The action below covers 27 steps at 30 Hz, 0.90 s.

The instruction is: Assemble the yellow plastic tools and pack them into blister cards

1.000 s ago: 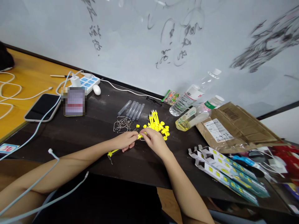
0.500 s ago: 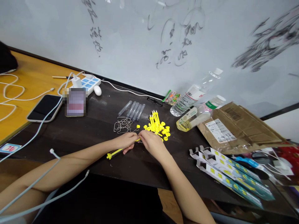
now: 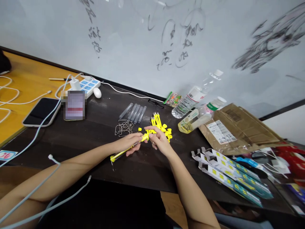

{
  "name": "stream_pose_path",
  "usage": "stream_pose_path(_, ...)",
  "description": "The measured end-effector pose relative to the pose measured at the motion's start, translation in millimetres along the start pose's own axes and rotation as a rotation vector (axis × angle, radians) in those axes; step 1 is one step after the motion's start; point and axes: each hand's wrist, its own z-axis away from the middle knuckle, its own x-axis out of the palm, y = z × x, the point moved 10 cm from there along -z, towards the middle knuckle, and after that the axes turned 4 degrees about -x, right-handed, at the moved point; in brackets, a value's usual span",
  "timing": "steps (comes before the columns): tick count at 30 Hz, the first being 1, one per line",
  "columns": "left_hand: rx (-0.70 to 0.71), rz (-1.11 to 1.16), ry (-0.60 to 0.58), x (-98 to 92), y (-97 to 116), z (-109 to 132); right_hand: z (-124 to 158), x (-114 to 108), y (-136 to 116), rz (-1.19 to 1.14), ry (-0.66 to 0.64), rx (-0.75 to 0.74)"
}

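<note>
A gap leads in from the table's (image 3: 188, 160) front edge between the right forearm (image 3: 187, 187) and boxes (image 3: 232, 178); bottles (image 3: 188, 103) stand beyond.

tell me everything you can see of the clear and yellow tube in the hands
The slender tube looks like clear plastic, with yellow showing along it and yellow fittings at both ends; something thin and wire-like hangs at the lower left one. It slants up to the right in view, over the dark table. The left hand grips it; the right hand's fingers are at its upper fitting.
</note>
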Motion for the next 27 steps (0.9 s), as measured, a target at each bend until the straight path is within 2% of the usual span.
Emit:
stream_pose_path(2,0.015,-0.021,-0.015,1.9,2,1,0,8,-2,-0.008,-0.084,-0.007)
stream_pose_path(5,0.042,-0.041,-0.004,1.7,5,3,1,10,-2,-0.010,-0.120,-0.018)
stream_pose_path(11,0.077,-0.177,0.080,-3.5,6,5,2,7,-1,-0.014,-0.113,-0.023)
stream_pose_path(16,0.066,-0.191,0.072,-0.8,6,7,1,7,-2,-0.011,-0.110,-0.021)
stream_pose_path(22,0.122,-0.290,0.136,-2.2,14,11,-1,6,-4,-0.023,-0.070,-0.060)
stream_pose_path(27,0.126,-0.266,0.148,-3.5,16,11,1,7,-2,-0.019,-0.081,-0.034)
